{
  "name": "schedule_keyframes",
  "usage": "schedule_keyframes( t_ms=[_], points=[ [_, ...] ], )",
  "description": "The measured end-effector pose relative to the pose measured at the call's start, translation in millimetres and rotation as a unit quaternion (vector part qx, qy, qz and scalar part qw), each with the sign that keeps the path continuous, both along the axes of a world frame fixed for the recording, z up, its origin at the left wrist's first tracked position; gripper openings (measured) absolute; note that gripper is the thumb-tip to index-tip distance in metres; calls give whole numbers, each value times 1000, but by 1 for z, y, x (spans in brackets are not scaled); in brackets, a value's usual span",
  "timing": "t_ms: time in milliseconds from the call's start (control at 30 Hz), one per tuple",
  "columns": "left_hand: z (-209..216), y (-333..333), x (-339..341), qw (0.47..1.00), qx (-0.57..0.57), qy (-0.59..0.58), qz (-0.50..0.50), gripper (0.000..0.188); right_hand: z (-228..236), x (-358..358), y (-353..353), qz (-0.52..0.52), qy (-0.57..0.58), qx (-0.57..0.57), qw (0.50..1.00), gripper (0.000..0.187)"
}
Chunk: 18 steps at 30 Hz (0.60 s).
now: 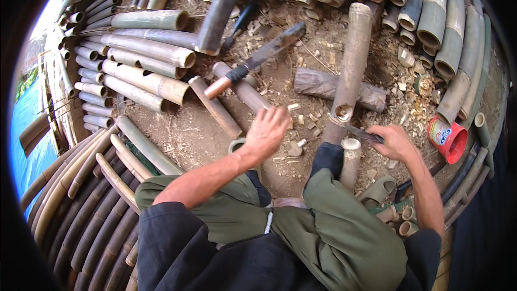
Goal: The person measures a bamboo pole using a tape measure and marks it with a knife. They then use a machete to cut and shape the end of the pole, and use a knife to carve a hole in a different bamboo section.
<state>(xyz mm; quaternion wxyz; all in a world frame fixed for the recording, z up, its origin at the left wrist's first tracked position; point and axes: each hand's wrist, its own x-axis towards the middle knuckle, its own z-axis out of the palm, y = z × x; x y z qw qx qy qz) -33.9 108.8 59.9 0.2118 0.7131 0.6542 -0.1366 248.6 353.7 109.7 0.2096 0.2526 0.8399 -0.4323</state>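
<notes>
My right hand (395, 143) is closed around a chisel-like tool (367, 135) with a flat dark blade; its handle is hidden in my fist. The blade's end meets the side of a long bamboo pole (353, 59), just below a cut notch (343, 112). That pole rests tilted across a short log (318, 83), its near end by my knee. My left hand (267, 132) is curled over the near end of a round wooden stick (245, 89) lying on the dirt. A large knife (269, 54) with a wooden handle lies across that stick.
Bamboo tubes lie stacked at the left (145, 56), lower left (102, 210) and upper right (452, 27). A split wooden piece (215, 108) lies beside the stick. A red tub (456, 143) sits tipped at the right. Wood chips (398, 91) litter the ground.
</notes>
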Motion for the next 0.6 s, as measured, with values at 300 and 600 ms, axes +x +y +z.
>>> schedule_keyframes(
  t_ms=[300,600],
  points=[
    [-27,30,-55,995,3,-19,-99,49,-115,128,-49,-357,24,319,877,58],
    [119,67,-34,502,-34,-776,381,77,-6,78,-171,-459,180,41,869,57]
  ],
)
